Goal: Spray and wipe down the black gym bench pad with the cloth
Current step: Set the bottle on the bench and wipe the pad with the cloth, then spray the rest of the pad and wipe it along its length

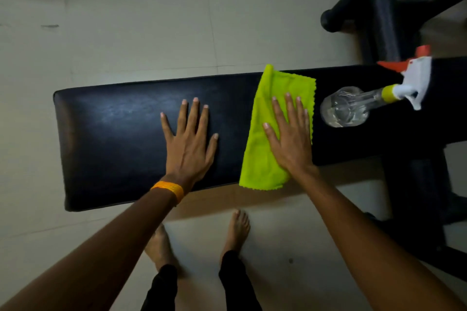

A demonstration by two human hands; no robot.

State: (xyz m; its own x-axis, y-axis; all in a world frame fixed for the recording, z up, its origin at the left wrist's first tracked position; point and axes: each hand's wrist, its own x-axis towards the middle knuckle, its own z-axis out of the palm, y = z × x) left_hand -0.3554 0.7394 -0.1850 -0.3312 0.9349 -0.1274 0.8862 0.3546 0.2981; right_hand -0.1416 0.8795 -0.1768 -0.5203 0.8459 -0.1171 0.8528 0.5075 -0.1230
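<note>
Black padded bench surface (113, 134) spans the view. Lime-green cloth (262, 149) lies across it, pressed flat under the right hand (290, 139), fingers spread, gripping nothing. Left hand (189, 144) rests flat and open beside it. Clear spray bottle (353, 106) lies just right of the cloth.

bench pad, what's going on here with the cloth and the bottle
A person is leaning over the black bench pad. The right hand lies flat on a green cloth spread across the pad, ready to wipe. The left hand rests open on the bare pad. The spray bottle lies on its side on the pad, right of the cloth, untouched.
</note>
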